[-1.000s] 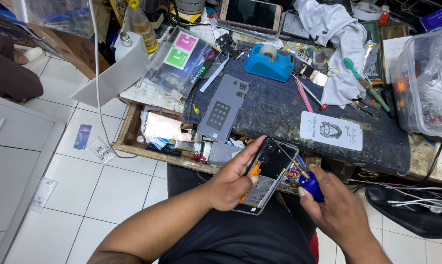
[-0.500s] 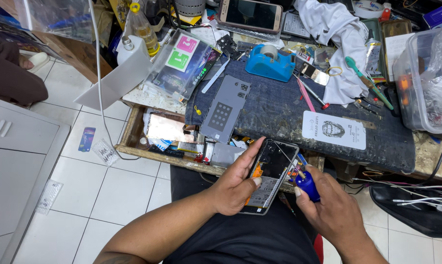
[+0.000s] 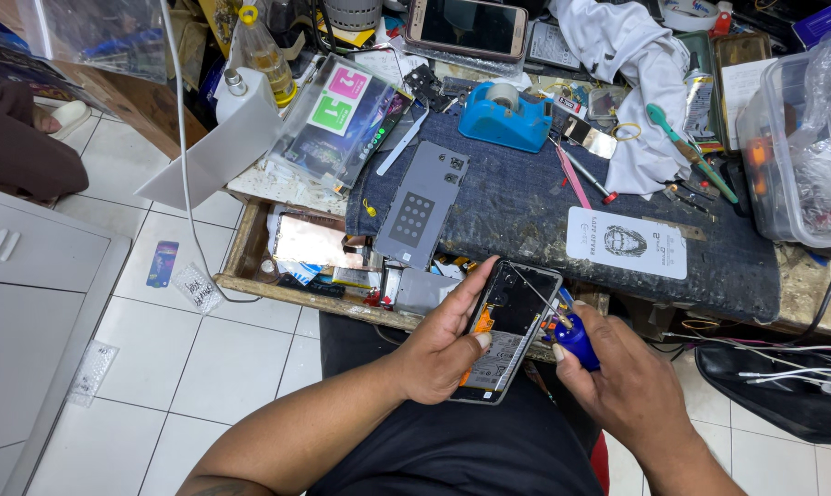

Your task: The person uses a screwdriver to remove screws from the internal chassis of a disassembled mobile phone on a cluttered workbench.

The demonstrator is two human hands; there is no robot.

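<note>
The left hand (image 3: 438,354) is clamped around an opened phone (image 3: 507,331), held over the lap just below the edge of the surface (image 3: 525,211). The right hand (image 3: 617,386) is closed on a blue-handled screwdriver (image 3: 576,340), whose thin shaft slants across the phone's exposed insides. Above, on the dark mat, a grey back plate (image 3: 423,204) lies near a white card (image 3: 627,242), with a blue tape dispenser (image 3: 507,117) and a white cloth (image 3: 640,64) farther back. Nothing blocks the phone.

A clear screen-protector packet (image 3: 342,115) with pink and green square labels leans at the bench's back left, a gold phone (image 3: 469,28) with a dark screen lies behind it, and a white rectangular card (image 3: 627,242) rests on the dark mat.
</note>
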